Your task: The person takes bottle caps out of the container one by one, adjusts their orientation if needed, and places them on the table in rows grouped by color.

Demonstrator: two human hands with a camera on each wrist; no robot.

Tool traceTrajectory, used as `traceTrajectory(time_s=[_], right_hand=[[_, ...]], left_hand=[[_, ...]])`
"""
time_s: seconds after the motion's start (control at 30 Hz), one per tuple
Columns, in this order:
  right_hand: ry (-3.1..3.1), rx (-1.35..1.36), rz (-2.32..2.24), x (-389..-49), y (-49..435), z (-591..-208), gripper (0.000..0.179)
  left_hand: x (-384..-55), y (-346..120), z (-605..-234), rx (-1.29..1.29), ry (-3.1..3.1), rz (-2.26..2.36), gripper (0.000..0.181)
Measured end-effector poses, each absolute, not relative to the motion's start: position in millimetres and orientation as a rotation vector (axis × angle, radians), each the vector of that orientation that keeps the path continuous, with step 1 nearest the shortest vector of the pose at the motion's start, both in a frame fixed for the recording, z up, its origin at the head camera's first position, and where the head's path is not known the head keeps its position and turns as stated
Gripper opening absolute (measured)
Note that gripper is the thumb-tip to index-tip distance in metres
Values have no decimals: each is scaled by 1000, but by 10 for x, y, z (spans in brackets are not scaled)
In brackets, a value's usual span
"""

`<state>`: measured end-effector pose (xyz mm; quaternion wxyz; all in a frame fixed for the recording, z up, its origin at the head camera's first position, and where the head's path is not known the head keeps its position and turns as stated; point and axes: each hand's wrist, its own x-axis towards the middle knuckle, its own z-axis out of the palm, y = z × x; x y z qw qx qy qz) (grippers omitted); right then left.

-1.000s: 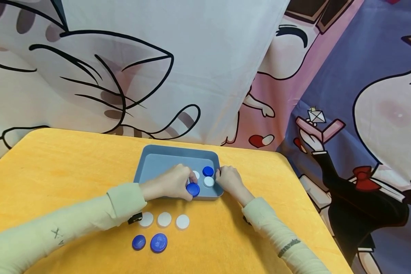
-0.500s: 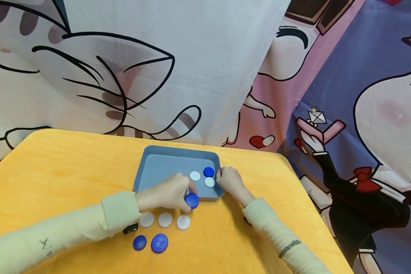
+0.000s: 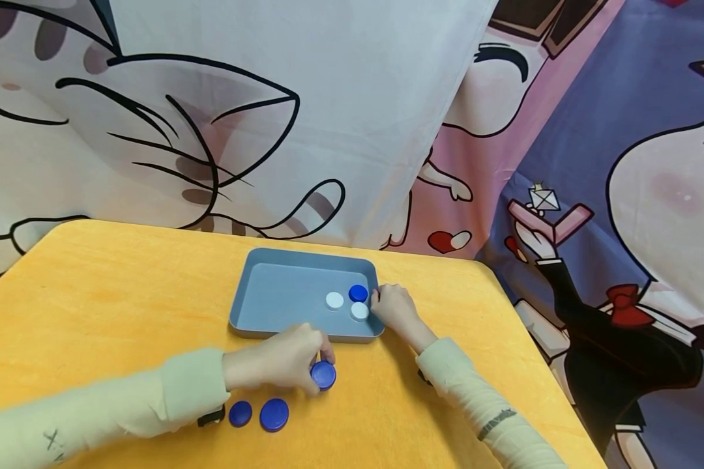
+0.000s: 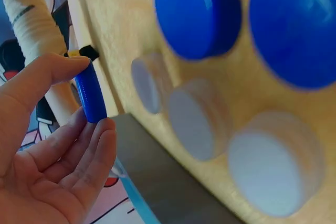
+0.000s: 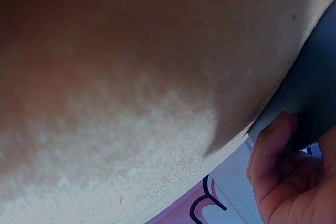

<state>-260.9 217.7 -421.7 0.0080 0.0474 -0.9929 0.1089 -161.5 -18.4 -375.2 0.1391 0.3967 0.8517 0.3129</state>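
Note:
My left hand (image 3: 287, 358) pinches a blue bottle cap (image 3: 323, 376) between thumb and fingers, off the near side of a grey-blue tray (image 3: 281, 286). In the left wrist view that cap (image 4: 93, 95) stands on edge between thumb and fingertips. Three white caps (image 4: 265, 171) lie in a row on the table there; the head view has them hidden behind the hand. Closer to me lie a small blue cap (image 3: 240, 413) and a larger blue cap (image 3: 274, 415). My right hand (image 3: 396, 309) grips the tray's right wall with curled fingers.
Inside the tray's right part are a blue cap (image 3: 358, 293) and two white caps, one left (image 3: 334, 301) and one nearer (image 3: 360, 312). The yellow table (image 3: 123, 280) ends at a cartoon-printed cloth (image 3: 375, 130) behind and to the right.
My left hand has come out over the tray's near edge towards me, carrying the blue cap, and now covers the white row in the head view. My right hand stays on the tray.

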Motion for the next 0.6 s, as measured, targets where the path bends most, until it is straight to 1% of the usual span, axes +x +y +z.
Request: traceTrajectory(time_s=[0.17,0.6], right_hand=[[-3100,170,320,-2612,2186,-4219,43],[-3092,167,325,-2609,2188,-4218,43]], left_hand=[[-1546,-235,-3815,1173,2442,857,32],[-1402,-286,-3915,1189,2389,853,32]])
